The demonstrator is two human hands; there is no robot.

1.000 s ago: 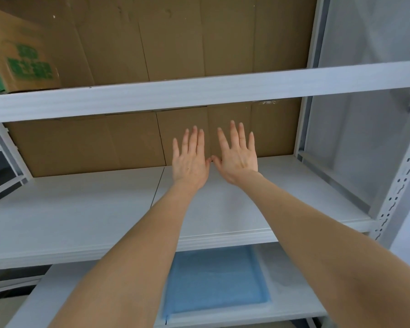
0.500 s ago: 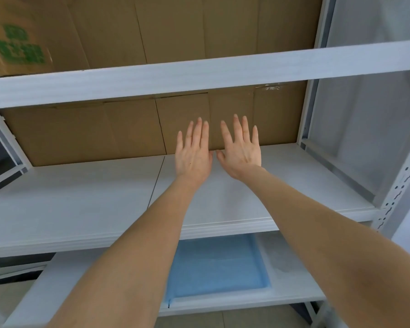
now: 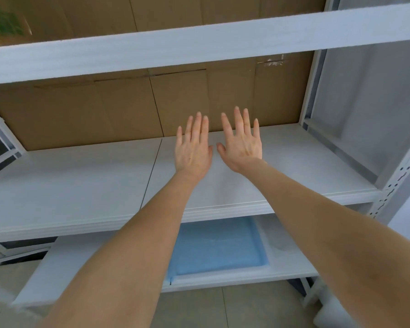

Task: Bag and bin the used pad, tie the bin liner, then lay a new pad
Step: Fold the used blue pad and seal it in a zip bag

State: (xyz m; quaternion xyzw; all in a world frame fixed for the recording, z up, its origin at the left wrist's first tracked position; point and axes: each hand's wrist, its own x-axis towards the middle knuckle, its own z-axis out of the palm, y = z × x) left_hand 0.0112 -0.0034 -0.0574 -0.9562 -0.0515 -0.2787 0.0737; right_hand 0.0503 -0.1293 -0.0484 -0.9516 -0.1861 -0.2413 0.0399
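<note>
My left hand (image 3: 193, 147) and my right hand (image 3: 242, 143) are stretched out side by side over the white middle shelf (image 3: 81, 185), fingers straight and spread, holding nothing. Their thumbs nearly touch. A blue pad (image 3: 217, 247) lies flat on the white lower shelf (image 3: 291, 263), below and between my forearms, its left part hidden by my left arm. No bin or bag is in view.
Brown cardboard (image 3: 104, 114) lines the back of the rack. An upper shelf beam (image 3: 199, 41) crosses the top. A perforated white upright (image 3: 398, 181) stands at the right. A cardboard box with green print (image 3: 3, 22) sits top left. Tiled floor (image 3: 211, 308) shows below.
The view has tilted down, so the shelves sit higher in frame and the floor appears. Both hands stay spread and empty over the middle shelf.
</note>
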